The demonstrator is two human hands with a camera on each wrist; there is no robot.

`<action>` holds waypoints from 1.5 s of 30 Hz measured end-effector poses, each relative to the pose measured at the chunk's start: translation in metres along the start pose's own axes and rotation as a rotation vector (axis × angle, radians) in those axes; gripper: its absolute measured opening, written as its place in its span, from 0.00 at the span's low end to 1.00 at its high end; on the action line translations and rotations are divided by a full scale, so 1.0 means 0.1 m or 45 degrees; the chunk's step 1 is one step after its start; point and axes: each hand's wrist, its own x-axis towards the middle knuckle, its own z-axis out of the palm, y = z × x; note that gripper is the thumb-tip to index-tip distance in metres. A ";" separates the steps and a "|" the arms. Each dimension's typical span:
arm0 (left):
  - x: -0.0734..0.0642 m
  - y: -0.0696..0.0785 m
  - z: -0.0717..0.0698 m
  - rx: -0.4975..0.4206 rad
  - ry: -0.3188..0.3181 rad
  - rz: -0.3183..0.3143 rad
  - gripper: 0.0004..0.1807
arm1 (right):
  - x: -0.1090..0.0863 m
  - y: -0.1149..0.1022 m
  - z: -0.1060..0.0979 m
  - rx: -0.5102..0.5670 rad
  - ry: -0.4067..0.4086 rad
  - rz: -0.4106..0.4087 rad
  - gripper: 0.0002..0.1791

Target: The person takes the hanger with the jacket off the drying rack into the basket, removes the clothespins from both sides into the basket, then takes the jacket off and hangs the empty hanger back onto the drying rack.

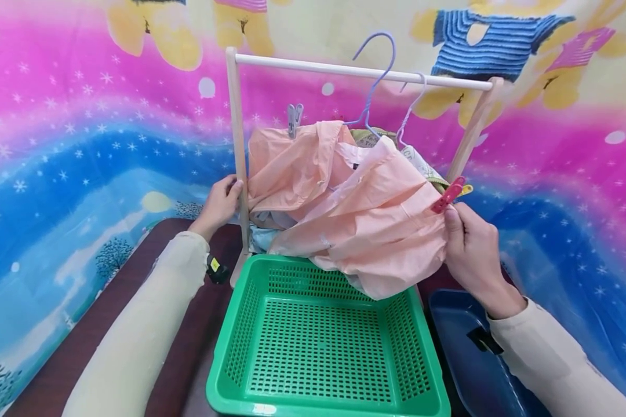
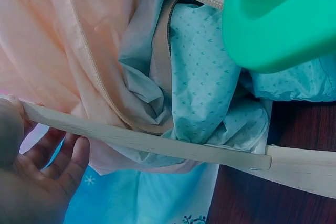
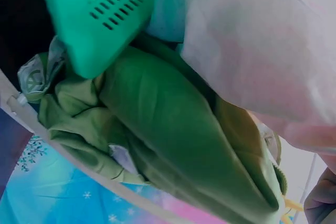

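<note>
- Behind everything hangs a printed cloth (image 1: 177, 110), pink and blue with snowflakes and bears; below it lies a dark brown table (image 1: 96, 324).
- With my left hand (image 1: 221, 200) I grip the left post of the clothes rack (image 1: 236, 116).
- With my right hand (image 1: 472, 243) I pinch the right edge of the pink shirt (image 1: 375, 223), just below a red clothespin (image 1: 448, 195); whether my fingers touch the clothespin I cannot tell.
- That shirt hangs spread below the rod, its hem drooping over the back of the green basket (image 1: 224, 347); a grey clothespin (image 1: 294, 120) sits on its left shoulder.
- From its collar a blue hanger (image 1: 393, 52) rises above the rod.
- Behind it hangs a green garment (image 3: 152, 98).
- Right of the basket lies a dark blue tray (image 1: 461, 347).
</note>
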 end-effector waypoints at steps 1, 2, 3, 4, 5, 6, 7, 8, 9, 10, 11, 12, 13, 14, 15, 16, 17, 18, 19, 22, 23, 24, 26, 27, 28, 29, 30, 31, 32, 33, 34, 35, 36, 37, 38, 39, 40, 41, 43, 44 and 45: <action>0.00 0.00 0.00 -0.002 -0.003 0.003 0.29 | -0.02 0.02 -0.02 0.005 0.004 0.002 0.18; 0.00 0.00 0.01 -0.005 -0.007 0.006 0.29 | -0.05 0.03 -0.04 0.008 0.006 0.009 0.19; 0.00 0.00 0.01 -0.013 -0.009 0.005 0.29 | -0.07 0.05 -0.06 0.010 0.007 0.016 0.19; 0.00 0.00 0.01 -0.017 -0.011 0.000 0.29 | -0.09 0.06 -0.08 0.012 0.006 0.025 0.19; 0.00 0.00 0.01 -0.024 -0.014 -0.007 0.29 | -0.11 0.08 -0.10 0.016 0.003 0.036 0.19; 0.00 0.00 0.01 -0.036 -0.019 -0.014 0.29 | -0.13 0.10 -0.12 0.022 0.000 0.046 0.19; 0.00 0.00 0.00 -0.045 -0.021 -0.024 0.29 | -0.15 0.12 -0.14 0.028 -0.005 0.058 0.19; 0.00 0.00 0.00 -0.053 -0.026 -0.033 0.29 | -0.17 0.14 -0.15 0.036 -0.011 0.066 0.18; 0.00 -0.01 -0.01 -0.062 -0.030 -0.043 0.28 | -0.18 0.16 -0.16 0.048 -0.017 0.070 0.18; -0.01 -0.01 -0.01 -0.066 -0.032 -0.048 0.28 | -0.19 0.18 -0.17 0.061 -0.023 0.074 0.18; -0.01 -0.01 -0.01 -0.073 -0.034 -0.051 0.28 | -0.21 0.20 -0.18 0.071 -0.025 0.076 0.18; -0.01 -0.01 -0.02 -0.078 -0.035 -0.052 0.28 | -0.22 0.21 -0.18 0.082 -0.028 0.078 0.18; -0.02 -0.01 -0.02 -0.076 -0.033 -0.053 0.28 | -0.23 0.22 -0.18 0.093 -0.033 0.078 0.18; -0.02 0.00 -0.02 -0.078 -0.031 -0.051 0.28 | -0.24 0.24 -0.19 0.104 -0.038 0.077 0.17; -0.02 0.00 -0.02 -0.076 -0.025 -0.048 0.28 | -0.25 0.25 -0.19 0.115 -0.042 0.076 0.17; -0.03 0.00 -0.02 -0.070 -0.020 -0.045 0.28 | -0.25 0.25 -0.20 0.120 -0.051 0.073 0.17; -0.03 0.00 -0.02 -0.067 -0.016 -0.044 0.28 | -0.26 0.26 -0.21 0.134 -0.060 0.075 0.17; -0.03 0.01 -0.02 -0.060 -0.011 -0.040 0.28 | -0.27 0.27 -0.21 0.140 -0.071 0.069 0.16; -0.04 0.01 -0.02 -0.054 -0.006 -0.035 0.27 | -0.27 0.28 -0.22 0.152 -0.080 0.067 0.16; -0.04 0.01 -0.02 -0.037 -0.001 -0.016 0.28 | -0.29 0.30 -0.25 0.184 -0.107 0.055 0.16; -0.03 0.01 -0.02 -0.034 0.000 -0.009 0.28 | -0.30 0.31 -0.26 0.198 -0.111 0.053 0.16; -0.03 0.01 -0.02 -0.026 0.001 -0.002 0.29 | -0.30 0.32 -0.27 0.204 -0.115 0.047 0.16; -0.03 0.01 -0.03 -0.010 -0.001 0.008 0.30 | -0.32 0.33 -0.28 0.232 -0.121 0.047 0.17; -0.03 0.01 -0.03 -0.002 0.000 0.010 0.30 | -0.33 0.34 -0.28 0.239 -0.125 0.044 0.17; -0.03 0.01 -0.03 0.005 0.004 0.010 0.30 | -0.34 0.35 -0.28 0.244 -0.130 0.043 0.16; -0.02 0.01 -0.03 0.010 0.006 0.007 0.30 | -0.36 0.36 -0.29 0.260 -0.136 0.049 0.16; -0.02 0.01 -0.02 0.012 0.008 0.003 0.30 | -0.37 0.37 -0.29 0.267 -0.143 0.055 0.15; -0.01 0.01 -0.02 0.010 0.011 -0.002 0.29 | -0.39 0.37 -0.30 0.273 -0.150 0.055 0.14; -0.01 0.01 -0.02 0.008 0.014 -0.009 0.29 | -0.40 0.37 -0.30 0.274 -0.163 0.057 0.14; 0.00 0.01 -0.01 0.005 0.017 -0.015 0.29 | -0.41 0.37 -0.31 0.276 -0.177 0.060 0.14; 0.01 0.01 -0.01 0.009 0.020 -0.019 0.29 | -0.43 0.38 -0.31 0.279 -0.192 0.062 0.14; 0.01 0.01 -0.01 0.020 0.024 -0.022 0.28 | -0.44 0.38 -0.32 0.277 -0.205 0.061 0.14; 0.02 0.01 -0.01 0.032 0.029 -0.026 0.28 | -0.45 0.38 -0.32 0.278 -0.218 0.062 0.14; 0.02 0.01 0.00 0.045 0.031 -0.026 0.28 | -0.47 0.38 -0.32 0.276 -0.230 0.059 0.15; 0.03 0.01 0.00 0.054 0.032 -0.027 0.28 | -0.48 0.38 -0.32 0.271 -0.241 0.061 0.15; 0.03 0.01 0.00 0.057 0.031 -0.026 0.28 | -0.50 0.38 -0.32 0.267 -0.249 0.062 0.15; 0.03 0.01 0.00 0.069 0.032 -0.021 0.28 | -0.51 0.38 -0.32 0.269 -0.255 0.062 0.14; 0.04 0.00 0.00 0.072 0.029 -0.018 0.28 | -0.52 0.39 -0.32 0.269 -0.264 0.064 0.15; 0.04 0.00 0.00 0.053 0.020 -0.012 0.27 | -0.55 0.39 -0.32 0.275 -0.279 0.068 0.15; 0.05 -0.01 0.00 0.050 0.018 -0.006 0.27 | -0.56 0.40 -0.32 0.282 -0.288 0.070 0.15; 0.05 -0.01 0.00 0.054 0.017 -0.002 0.27 | -0.58 0.40 -0.32 0.293 -0.298 0.074 0.15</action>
